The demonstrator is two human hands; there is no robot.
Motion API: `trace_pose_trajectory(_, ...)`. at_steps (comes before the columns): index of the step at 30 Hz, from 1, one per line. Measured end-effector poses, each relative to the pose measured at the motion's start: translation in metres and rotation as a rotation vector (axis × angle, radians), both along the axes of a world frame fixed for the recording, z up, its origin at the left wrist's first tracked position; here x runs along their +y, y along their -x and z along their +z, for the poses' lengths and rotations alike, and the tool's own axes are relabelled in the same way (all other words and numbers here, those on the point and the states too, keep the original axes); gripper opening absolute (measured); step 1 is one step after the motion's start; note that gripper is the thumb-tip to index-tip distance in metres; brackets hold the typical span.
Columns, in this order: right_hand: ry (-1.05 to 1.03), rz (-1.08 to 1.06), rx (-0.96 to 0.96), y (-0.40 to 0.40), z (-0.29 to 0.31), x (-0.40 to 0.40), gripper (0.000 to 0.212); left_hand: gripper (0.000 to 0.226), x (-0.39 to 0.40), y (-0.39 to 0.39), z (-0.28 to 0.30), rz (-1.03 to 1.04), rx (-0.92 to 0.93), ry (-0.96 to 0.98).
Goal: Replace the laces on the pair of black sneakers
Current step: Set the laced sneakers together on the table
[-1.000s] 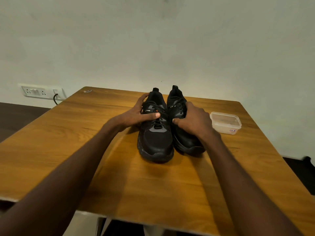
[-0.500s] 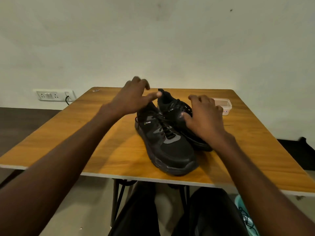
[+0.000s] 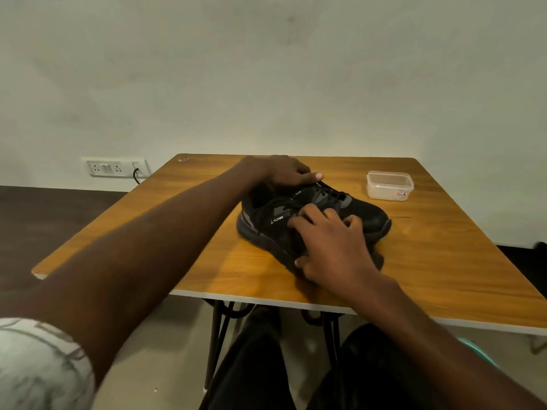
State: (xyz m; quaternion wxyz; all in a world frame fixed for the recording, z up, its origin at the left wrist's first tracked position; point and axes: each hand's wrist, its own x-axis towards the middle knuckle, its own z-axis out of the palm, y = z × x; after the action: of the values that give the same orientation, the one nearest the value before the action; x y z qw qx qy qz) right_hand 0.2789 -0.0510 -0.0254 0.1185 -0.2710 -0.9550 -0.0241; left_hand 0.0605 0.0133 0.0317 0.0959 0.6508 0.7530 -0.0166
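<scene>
While left hand [image 3: 284, 173] lies flat atop far sneaker [image 3: 349, 205], right hand [image 3: 328, 247] seemingly grips near sneaker [image 3: 266, 229].

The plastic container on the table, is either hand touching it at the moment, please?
No, the plastic container stands apart while both hands rest on the sneakers.

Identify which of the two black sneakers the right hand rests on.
The near sneaker, closer to the table's front edge; the right hand covers its middle. The left hand is on the far sneaker.
</scene>
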Motion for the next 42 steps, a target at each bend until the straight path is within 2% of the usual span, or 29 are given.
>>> trace_pose_trajectory(4, -0.025, -0.02, -0.015, -0.007, 0.008, -0.007, 0.059, 0.082, -0.041, 0.022, 0.007, 0.098, -0.102, 0.03)
trace_pose_trajectory(7, -0.069, -0.086, -0.021, -0.019, 0.007, -0.006, 0.06, 0.084, -0.075, 0.034, 0.014, 0.147, -0.167, 0.055)
trace_pose_trajectory(11, 0.155, -0.13, 0.081, -0.036, -0.001, 0.007, 0.056, 0.056, -0.109, 0.043, 0.009, 0.138, -0.29, 0.036)
trace_pose_trajectory(16, 0.371, -0.217, 0.282, -0.041, -0.009, 0.026, 0.027, 0.038, -0.128, 0.027, -0.011, 0.25, -0.51, 0.008)
trace_pose_trajectory(18, 0.575, -0.263, 0.351, -0.041, -0.007, 0.032, 0.034, 0.028, -0.128, 0.011, -0.026, 0.248, -0.47, 0.01)
trace_pose_trajectory(21, 0.834, -0.282, 0.431, -0.041, -0.006, 0.035, 0.071, 0.027, -0.128, -0.006, -0.041, 0.289, -0.443, -0.099)
trace_pose_trajectory(24, 0.807, -0.286, 0.421, -0.038, -0.007, 0.035, 0.059, 0.015, -0.133, -0.012, -0.049, 0.379, -0.52, -0.223)
trace_pose_trajectory(26, 0.852, -0.285, 0.466, -0.035, -0.007, 0.039, 0.047, 0.026, -0.136, -0.016, -0.056, 0.47, -0.524, -0.336)
trace_pose_trajectory(28, 0.982, -0.294, 0.56, -0.036, -0.005, 0.043, 0.043, 0.034, -0.138, -0.025, -0.062, 0.54, -0.536, -0.422)
trace_pose_trajectory(31, 1.103, -0.331, 0.661, -0.045, -0.006, 0.049, 0.042, 0.044, -0.143, -0.032, -0.064, 0.525, -0.738, -0.402)
trace_pose_trajectory(33, 1.137, -0.329, 0.675, -0.05, -0.008, 0.052, 0.044, 0.037, -0.148, -0.037, -0.064, 0.502, -0.863, -0.362)
trace_pose_trajectory(35, 1.171, -0.327, 0.702, -0.053, -0.012, 0.055, 0.046, 0.026, -0.15, -0.044, -0.065, 0.534, -0.867, -0.411)
trace_pose_trajectory(39, 1.17, -0.389, 0.783, -0.062, -0.016, 0.066, 0.063, 0.018, -0.144, -0.077, -0.067, 0.699, -0.785, -0.595)
trace_pose_trajectory(42, 1.115, -0.387, 0.82, -0.082, -0.006, 0.081, 0.065, 0.028, -0.131, -0.104, -0.061, 0.712, -0.74, -0.646)
